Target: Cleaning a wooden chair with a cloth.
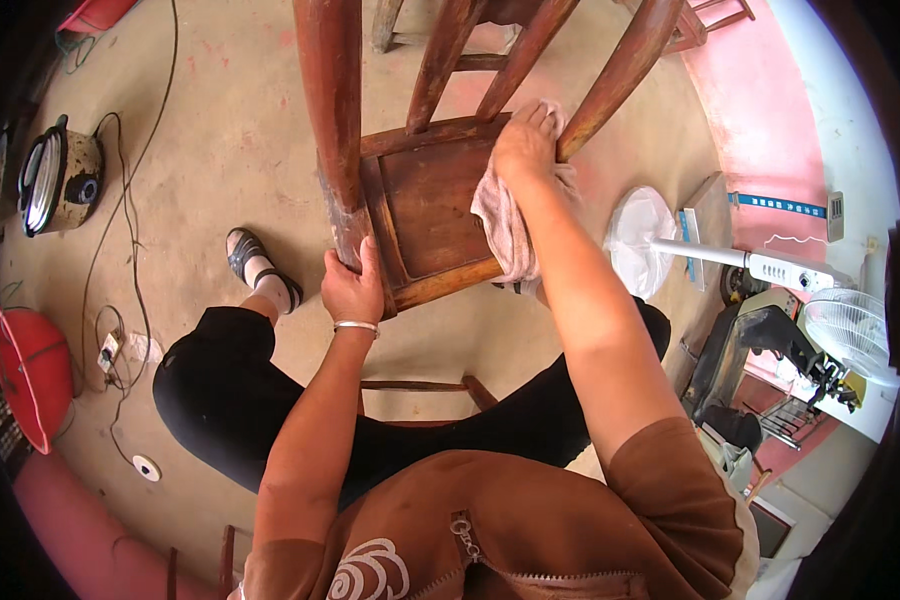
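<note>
A worn reddish-brown wooden chair (442,202) is in front of me, its framed panel facing up. Thick posts and two narrower slats (450,64) run from the panel's far side to the top of the view. My left hand (354,281), wearing a bracelet, grips the near left corner of the frame, thumb on top. A pale pink cloth (506,221) lies bunched over the right edge and hangs down it. My right hand (526,142) presses this cloth against the far right corner, beside the right post. Its fingertips are partly wrapped in the cloth.
On the left are an electric pot (64,180), a red basin (34,379) and a power strip (109,352) with cords trailing over the floor. At right stand a white pedestal fan (787,270) and a dark scooter-like vehicle (727,360). Another wooden seat (487,61) is beyond the chair.
</note>
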A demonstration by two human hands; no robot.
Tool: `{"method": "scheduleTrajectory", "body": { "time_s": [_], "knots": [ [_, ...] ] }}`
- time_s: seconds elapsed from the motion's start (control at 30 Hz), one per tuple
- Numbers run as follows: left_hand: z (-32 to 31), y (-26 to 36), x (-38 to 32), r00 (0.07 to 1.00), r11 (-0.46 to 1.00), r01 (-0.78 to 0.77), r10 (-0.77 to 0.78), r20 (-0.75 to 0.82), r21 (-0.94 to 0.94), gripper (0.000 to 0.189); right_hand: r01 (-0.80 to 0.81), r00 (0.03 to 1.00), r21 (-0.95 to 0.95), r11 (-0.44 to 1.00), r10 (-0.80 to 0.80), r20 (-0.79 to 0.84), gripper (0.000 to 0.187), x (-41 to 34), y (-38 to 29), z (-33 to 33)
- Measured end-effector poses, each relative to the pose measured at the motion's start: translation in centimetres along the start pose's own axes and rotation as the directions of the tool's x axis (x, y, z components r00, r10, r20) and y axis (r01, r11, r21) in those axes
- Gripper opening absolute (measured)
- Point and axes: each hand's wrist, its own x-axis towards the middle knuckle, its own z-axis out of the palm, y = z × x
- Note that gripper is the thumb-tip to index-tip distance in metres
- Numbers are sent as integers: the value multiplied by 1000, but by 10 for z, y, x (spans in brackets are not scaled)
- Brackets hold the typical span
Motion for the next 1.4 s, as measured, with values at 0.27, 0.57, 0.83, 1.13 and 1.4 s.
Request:
{"method": "scheduleTrajectory", "body": {
  "time_s": [0.27, 0.57, 0.83, 1.13, 1.4],
  "knots": [
    [6, -1, 1, 1000, 1000, 4, -4, 6, 19, 53, 49, 998, -125, 991, -52, -20, 56, 3, 12, 7],
    [-1, -5, 2, 1000, 998, 18, -17, -7, 68, 54, 70, 992, 43, 997, -74, 97, 57, -56, 2, -3],
    [0, 2, 1, 1000, 997, 7, -8, 11, 77, 54, 89, 995, 70, 994, -93, 45, 49, 2, 12, -17],
    [3, -4, -2, 1000, 999, -14, 15, -18, 52, 55, 48, 991, -170, 984, -25, 134, 46, -76, -5, 3],
    [2, 6, 3, 1000, 988, -1, 4, -20, 152, 62, -163, 985, 529, 833, 169, 37, 33, -130, 79, -45]
  ]
}}
